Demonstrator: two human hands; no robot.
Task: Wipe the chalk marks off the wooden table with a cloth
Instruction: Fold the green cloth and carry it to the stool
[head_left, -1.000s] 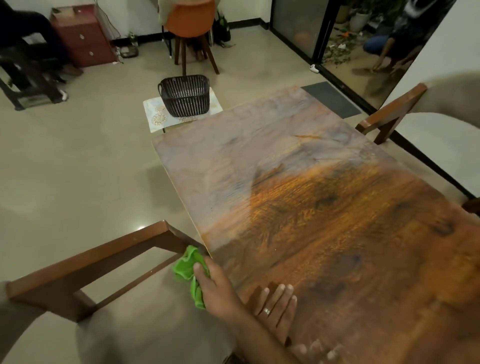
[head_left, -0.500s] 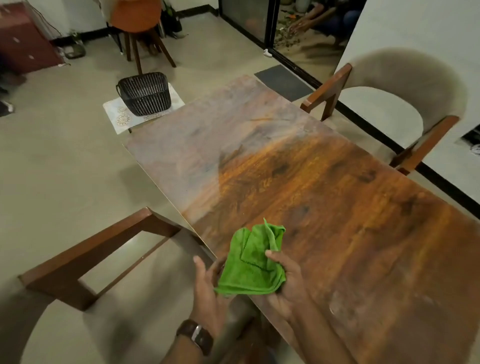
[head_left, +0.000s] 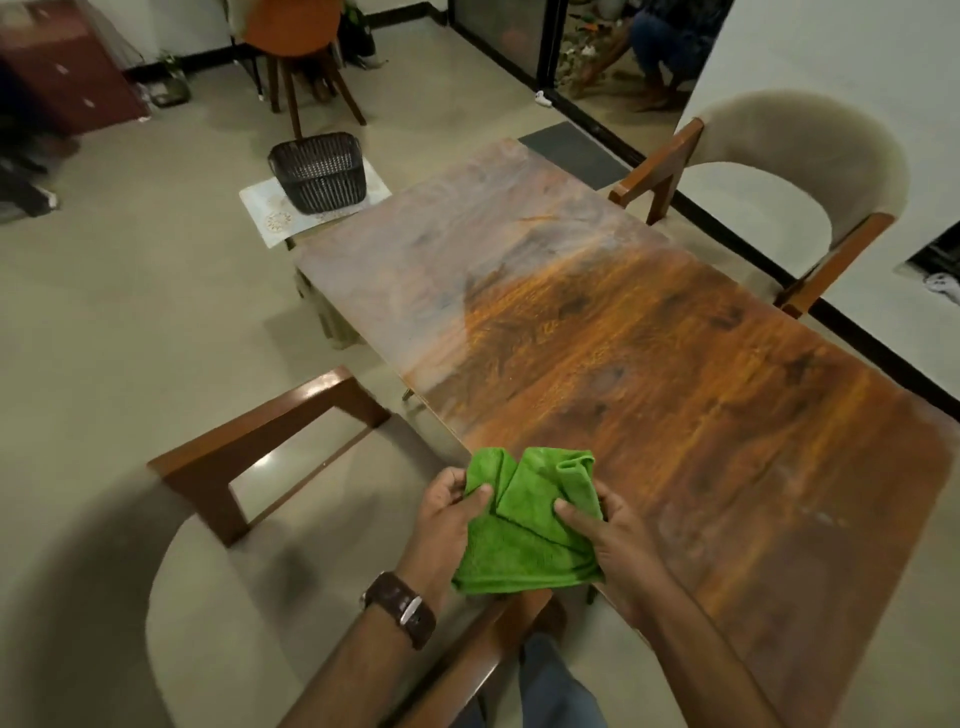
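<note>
A green cloth (head_left: 524, 525), loosely folded, hangs between both hands at the near left edge of the wooden table (head_left: 649, 364). My left hand (head_left: 447, 512) pinches its left side with thumb and fingers; a brown watch is on that wrist. My right hand (head_left: 608, 530) grips its right side, partly over the table edge. Faint whitish smears show on the table's near right part (head_left: 815, 514); I cannot tell whether they are chalk.
A wooden chair with a beige seat (head_left: 218, 519) stands at my left, close to the table. Another chair (head_left: 789, 171) is at the far right side. A dark basket (head_left: 319, 171) sits on a small stand beyond the table. A person crouches (head_left: 660, 47) in the doorway.
One second ago my left hand held the bunched cloth by the chair while my right lay flat on the table. Now both hands hold the cloth, spread wider, over the table edge.
</note>
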